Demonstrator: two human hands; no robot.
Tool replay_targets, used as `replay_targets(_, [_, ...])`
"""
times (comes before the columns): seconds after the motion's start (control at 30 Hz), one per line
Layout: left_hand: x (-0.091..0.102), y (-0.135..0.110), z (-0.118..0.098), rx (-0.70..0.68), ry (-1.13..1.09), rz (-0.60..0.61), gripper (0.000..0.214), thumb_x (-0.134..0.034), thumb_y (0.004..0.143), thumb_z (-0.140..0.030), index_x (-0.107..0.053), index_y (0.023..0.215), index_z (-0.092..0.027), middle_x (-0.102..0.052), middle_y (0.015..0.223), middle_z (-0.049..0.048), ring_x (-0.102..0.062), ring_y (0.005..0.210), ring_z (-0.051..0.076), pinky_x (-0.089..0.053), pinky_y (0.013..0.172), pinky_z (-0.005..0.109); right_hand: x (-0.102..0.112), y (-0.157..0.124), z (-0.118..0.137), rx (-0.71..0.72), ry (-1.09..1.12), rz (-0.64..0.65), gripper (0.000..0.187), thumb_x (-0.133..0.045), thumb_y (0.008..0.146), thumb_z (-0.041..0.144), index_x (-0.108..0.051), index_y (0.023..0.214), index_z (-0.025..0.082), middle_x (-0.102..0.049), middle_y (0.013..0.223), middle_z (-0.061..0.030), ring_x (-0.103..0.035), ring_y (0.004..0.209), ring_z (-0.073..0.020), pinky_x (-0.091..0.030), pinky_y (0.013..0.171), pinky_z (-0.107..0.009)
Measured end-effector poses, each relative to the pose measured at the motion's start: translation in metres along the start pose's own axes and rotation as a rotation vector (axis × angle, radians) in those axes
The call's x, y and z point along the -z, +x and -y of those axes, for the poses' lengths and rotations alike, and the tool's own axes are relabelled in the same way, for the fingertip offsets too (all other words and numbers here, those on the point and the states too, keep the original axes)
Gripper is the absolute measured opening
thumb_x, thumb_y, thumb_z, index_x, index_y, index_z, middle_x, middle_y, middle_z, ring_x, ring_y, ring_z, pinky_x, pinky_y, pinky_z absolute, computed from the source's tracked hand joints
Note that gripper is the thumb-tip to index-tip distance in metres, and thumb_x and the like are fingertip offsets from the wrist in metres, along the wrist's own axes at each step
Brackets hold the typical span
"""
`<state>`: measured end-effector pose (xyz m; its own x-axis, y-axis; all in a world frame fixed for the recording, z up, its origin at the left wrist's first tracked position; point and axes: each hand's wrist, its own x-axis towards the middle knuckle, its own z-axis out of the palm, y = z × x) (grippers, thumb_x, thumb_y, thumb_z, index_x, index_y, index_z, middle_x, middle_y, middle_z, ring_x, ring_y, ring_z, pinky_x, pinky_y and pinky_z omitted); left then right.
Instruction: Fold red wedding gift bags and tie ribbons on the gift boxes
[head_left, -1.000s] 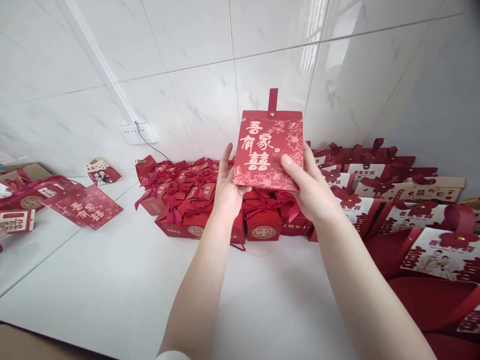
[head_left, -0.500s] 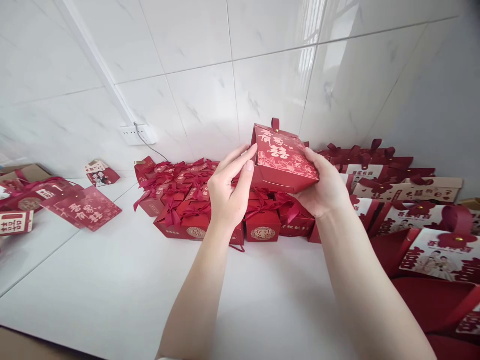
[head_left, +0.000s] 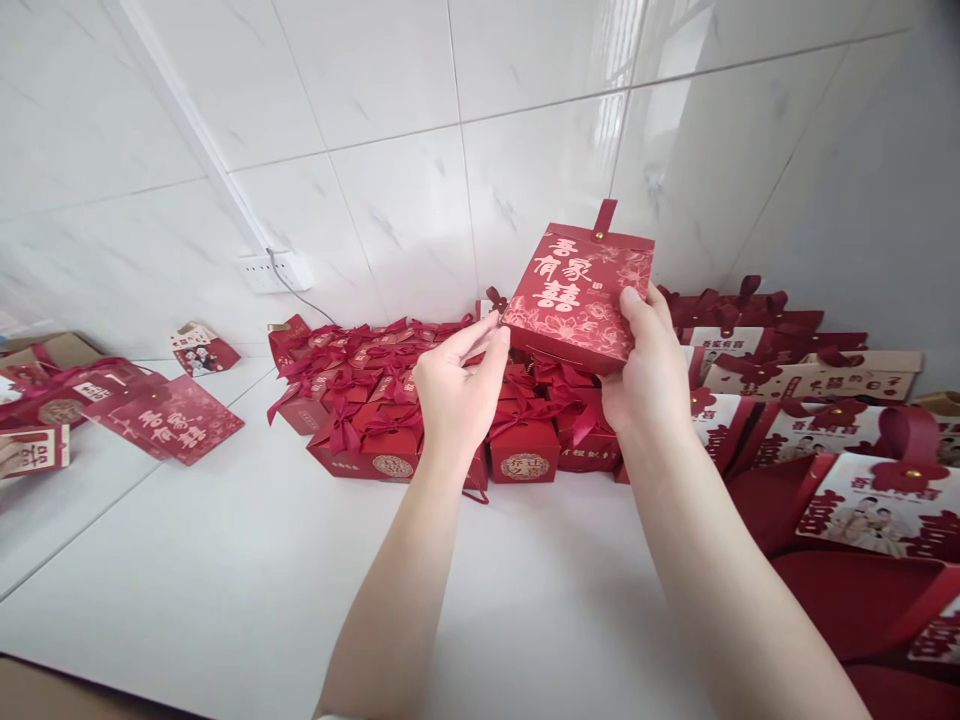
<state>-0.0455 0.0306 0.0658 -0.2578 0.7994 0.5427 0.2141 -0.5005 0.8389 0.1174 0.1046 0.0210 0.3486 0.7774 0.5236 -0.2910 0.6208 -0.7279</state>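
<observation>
A red gift box (head_left: 579, 290) with pale characters, floral print and a riveted strap at its top is held up in the air, front face toward me. My right hand (head_left: 649, 365) is closed around its right side, thumb on the front face and the other fingers behind. At the lower left corner, my left hand (head_left: 461, 385) pinches the box edge between thumb and fingertips. Below both hands stand small red boxes (head_left: 367, 455) tied with ribbon bows, packed in rows on the white table (head_left: 247, 580).
Larger red and white gift boxes (head_left: 862, 510) with strap handles line the right side. Flat red boxes (head_left: 176, 420) and a small box (head_left: 202, 350) lie left. What looks like another person's fingers (head_left: 10, 456) touch a box at the left edge. A socket (head_left: 274, 270) is on the tiled wall.
The box has risen and tipped so its front faces me more fully, its strap now standing clear above. My right hand has turned upright with it; my left stays at the lower left corner.
</observation>
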Motion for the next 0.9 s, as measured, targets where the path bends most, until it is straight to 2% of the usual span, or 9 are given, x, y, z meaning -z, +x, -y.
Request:
replay_targets(0.1, [0.001,0.002,0.002,-0.028,0.035,0.017,0.030,-0.074,0.086,-0.038,-0.078,0.113,-0.026,-0.079,0.111,0.0035,-0.074,0.107,0.024,-0.063,0.093,0.039,0.001,0.003,0.001,-0.143,0.086,0.049,0.037,-0.057,0.093,0.047,-0.059,0.126,0.030,-0.068,0.131,-0.0067,-0.073,0.108,-0.0257,-0.064,0.073,-0.038])
replay_targets(0.2, [0.003,0.001,0.000,-0.161,0.133,0.007,0.025,-0.071,0.089,-0.036,-0.079,0.111,-0.028,-0.078,0.115,0.0020,-0.071,0.111,0.024,-0.062,0.093,0.039,0.004,0.007,0.003,-0.320,0.171,0.139,0.032,-0.059,0.091,0.047,-0.064,0.115,0.026,-0.073,0.121,-0.0081,-0.075,0.098,-0.0274,-0.065,0.068,-0.041])
replay_targets(0.27, [0.003,-0.002,-0.003,-0.264,0.209,0.003,0.022,-0.068,0.091,-0.033,-0.079,0.110,-0.030,-0.077,0.118,0.0012,-0.069,0.116,0.025,-0.059,0.098,0.041,0.007,0.008,0.003,-0.361,0.190,0.177,0.028,-0.060,0.091,0.045,-0.066,0.110,0.025,-0.076,0.113,-0.0078,-0.076,0.092,-0.0273,-0.065,0.066,-0.041])
replay_targets(0.37, [0.001,-0.005,-0.005,-0.367,0.286,0.017,0.023,-0.064,0.093,-0.031,-0.078,0.112,-0.031,-0.076,0.119,0.0015,-0.068,0.117,0.025,-0.054,0.105,0.043,0.011,0.008,0.000,-0.320,0.171,0.224,0.028,-0.058,0.093,0.045,-0.067,0.108,0.024,-0.077,0.108,-0.0074,-0.076,0.089,-0.0266,-0.065,0.065,-0.040])
replay_targets(0.5, [-0.003,-0.007,-0.003,-0.375,0.296,0.038,0.024,-0.063,0.094,-0.031,-0.078,0.113,-0.031,-0.075,0.122,0.0023,-0.067,0.118,0.024,-0.054,0.104,0.042,0.016,0.010,-0.012,-0.143,0.081,0.307,0.034,-0.051,0.097,0.050,-0.066,0.113,0.025,-0.076,0.113,-0.0074,-0.076,0.089,-0.0259,-0.065,0.065,-0.040])
replay_targets(0.63, [-0.003,-0.005,0.004,-0.342,0.298,0.073,0.026,-0.062,0.095,-0.034,-0.077,0.116,-0.029,-0.074,0.125,0.0033,-0.067,0.117,0.025,-0.058,0.095,0.039,0.016,0.013,-0.017,-0.071,0.050,0.182,0.030,-0.053,0.095,0.047,-0.066,0.112,0.026,-0.075,0.112,-0.0060,-0.077,0.088,-0.0255,-0.066,0.068,-0.041])
replay_targets(0.7, [-0.001,-0.002,0.006,-0.354,0.316,0.076,0.028,-0.062,0.095,-0.035,-0.076,0.118,-0.030,-0.074,0.123,0.0033,-0.067,0.115,0.025,-0.058,0.096,0.040,0.014,0.012,-0.010,-0.146,0.079,0.170,0.029,-0.054,0.094,0.046,-0.066,0.111,0.027,-0.075,0.113,-0.0060,-0.077,0.092,-0.0266,-0.066,0.070,-0.042])
replay_targets(0.8, [0.005,0.002,0.004,-0.392,0.334,0.084,0.028,-0.061,0.095,-0.036,-0.074,0.121,-0.034,-0.074,0.122,0.0018,-0.064,0.118,0.025,-0.050,0.109,0.045,0.009,0.005,0.014,-0.355,0.154,0.272,0.031,-0.053,0.094,0.051,-0.066,0.110,0.028,-0.076,0.116,-0.0067,-0.076,0.096,-0.0283,-0.066,0.071,-0.045])
replay_targets(0.9, [0.008,0.003,-0.001,-0.413,0.265,0.149,0.035,-0.061,0.096,-0.037,-0.069,0.130,-0.035,-0.068,0.136,0.0010,-0.058,0.132,0.027,-0.042,0.118,0.048,0.001,-0.005,0.038,-0.525,0.169,0.371,0.046,-0.043,0.094,0.064,-0.066,0.108,0.027,-0.076,0.113,-0.0082,-0.075,0.094,-0.0289,-0.067,0.063,-0.045])
